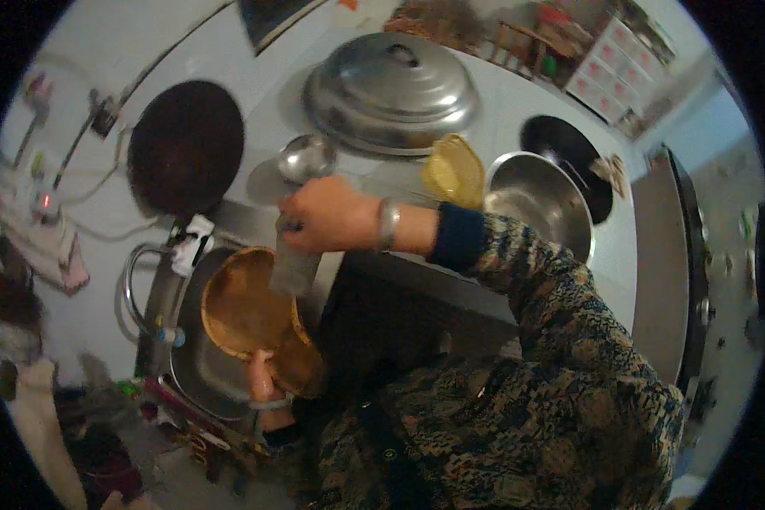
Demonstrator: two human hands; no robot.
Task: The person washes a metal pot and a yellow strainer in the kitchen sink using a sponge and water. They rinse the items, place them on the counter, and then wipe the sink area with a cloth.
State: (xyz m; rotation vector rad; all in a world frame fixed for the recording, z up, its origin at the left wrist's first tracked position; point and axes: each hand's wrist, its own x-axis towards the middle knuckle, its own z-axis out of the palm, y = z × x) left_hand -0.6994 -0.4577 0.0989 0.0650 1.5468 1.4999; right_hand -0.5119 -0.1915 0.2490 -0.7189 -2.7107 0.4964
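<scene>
My left hand point(265, 382) grips the rim of a brown gourd dipper point(241, 303) near its neck. The dipper's hollow bowl faces up, tilted, over a metal sink point(207, 389). Above it, my right hand point(333, 213) is closed around the dark handle of a flat grey blade-like tool point(295, 264). Blur hides its exact kind. Its lower end overlaps the dipper's right rim in the picture; I cannot tell whether they touch. Just beyond my right hand lies a small round steel bowl or ladle head point(307, 158).
A curved faucet point(129, 284) arches at the sink's left. Farther back stand a large domed steel lid point(392, 89), a yellow plastic basket point(454, 169), a steel basin point(542, 204) and a black pan point(564, 153). A dark round pan or lid point(188, 146) stands at the left.
</scene>
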